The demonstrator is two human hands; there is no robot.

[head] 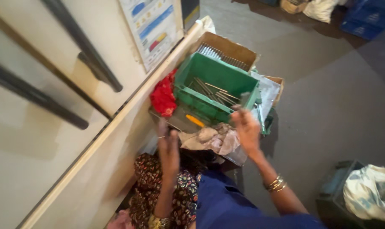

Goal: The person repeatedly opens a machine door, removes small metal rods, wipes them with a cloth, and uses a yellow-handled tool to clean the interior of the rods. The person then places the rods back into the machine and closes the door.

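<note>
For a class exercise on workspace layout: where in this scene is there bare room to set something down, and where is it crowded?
Bare grey floor lies right of the green crate, up to the bundle at lower right. Crowded: crate, red cloth and crumpled rags between both hands.

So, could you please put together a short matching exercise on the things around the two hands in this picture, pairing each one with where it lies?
Things:
1. green plastic crate
2. red cloth
3. cardboard box
4. crumpled beige cloth

Places:
A. between the left hand and the right hand
B. behind the crate, farther from the person
C. against the pale wall, on the crate's left side
D. in the middle, with thin metal rods inside

Pairs: 1-D, 2-C, 3-B, 4-A
</note>
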